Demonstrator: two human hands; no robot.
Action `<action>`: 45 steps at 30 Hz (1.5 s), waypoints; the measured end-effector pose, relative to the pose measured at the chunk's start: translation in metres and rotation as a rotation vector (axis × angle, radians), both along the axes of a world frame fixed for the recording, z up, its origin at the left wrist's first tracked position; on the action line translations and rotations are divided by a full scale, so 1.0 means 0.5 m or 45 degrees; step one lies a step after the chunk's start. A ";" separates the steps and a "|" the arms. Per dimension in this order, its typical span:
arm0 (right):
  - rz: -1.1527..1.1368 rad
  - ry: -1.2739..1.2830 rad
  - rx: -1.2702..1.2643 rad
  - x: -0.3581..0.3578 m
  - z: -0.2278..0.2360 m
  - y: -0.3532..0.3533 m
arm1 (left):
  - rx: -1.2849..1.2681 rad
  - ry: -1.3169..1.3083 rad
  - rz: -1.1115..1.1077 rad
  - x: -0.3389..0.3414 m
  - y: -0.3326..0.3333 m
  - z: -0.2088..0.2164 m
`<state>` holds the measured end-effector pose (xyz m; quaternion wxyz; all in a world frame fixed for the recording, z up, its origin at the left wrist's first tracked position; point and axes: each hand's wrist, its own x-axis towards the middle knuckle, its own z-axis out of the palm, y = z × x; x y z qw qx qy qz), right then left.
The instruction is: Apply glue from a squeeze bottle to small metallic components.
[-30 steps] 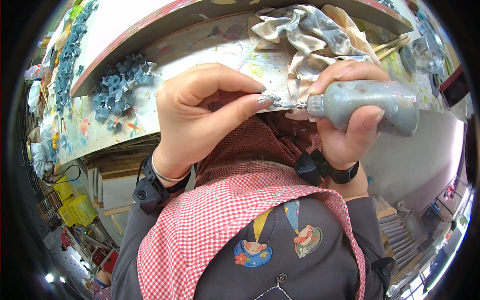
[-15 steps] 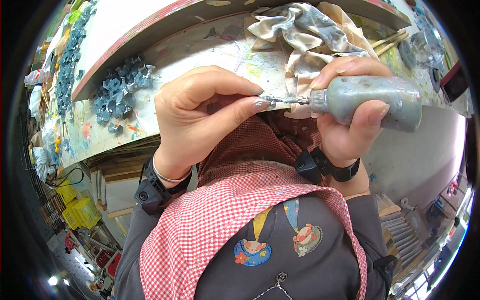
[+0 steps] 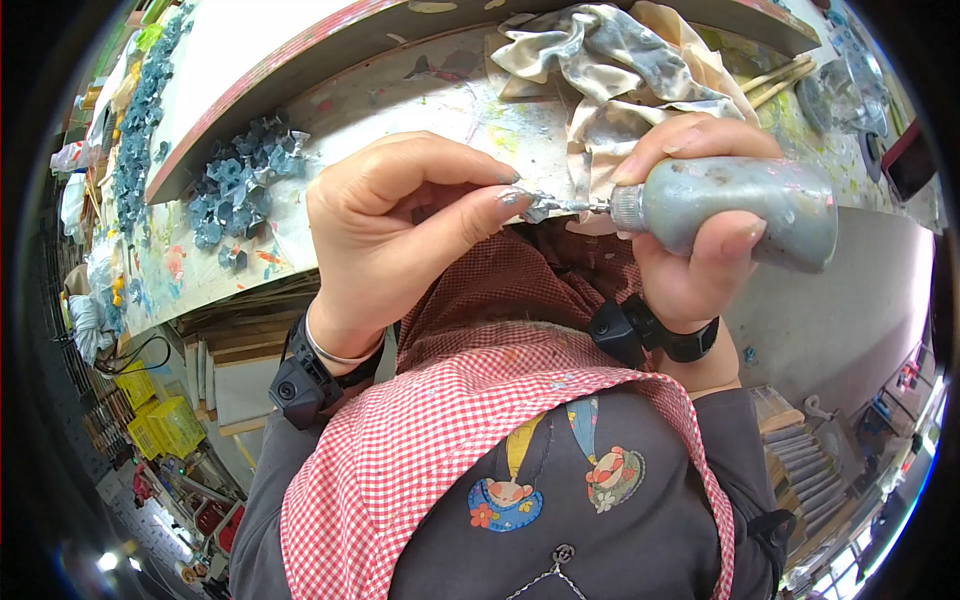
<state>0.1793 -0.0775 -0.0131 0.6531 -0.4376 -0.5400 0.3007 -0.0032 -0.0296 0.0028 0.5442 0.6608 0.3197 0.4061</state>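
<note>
Currently, right hand (image 3: 682, 287) clamps grey bottle (image 3: 735, 208), nozzle (image 3: 600, 207) toward small grey piece (image 3: 537, 212) pinched in left hand (image 3: 375, 220), both over near edge of table (image 3: 380, 105).

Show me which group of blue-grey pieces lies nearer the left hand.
The compact pile just left of the left hand; the other group stretches in a long strip farther left.

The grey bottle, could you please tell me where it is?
In the head view, the grey bottle is right of centre, in the right hand, nozzle pointing toward the left hand.
</note>
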 end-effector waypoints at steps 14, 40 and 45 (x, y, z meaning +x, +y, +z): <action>-0.051 0.231 0.217 -0.014 -0.016 0.000 | -0.155 -0.044 0.039 -0.010 -0.002 0.006; 0.105 0.201 0.077 -0.021 -0.007 0.000 | 0.097 -0.171 -0.130 -0.039 0.018 -0.022; 0.025 0.111 0.018 -0.033 -0.003 0.005 | 0.130 -0.114 -0.097 -0.040 0.016 -0.019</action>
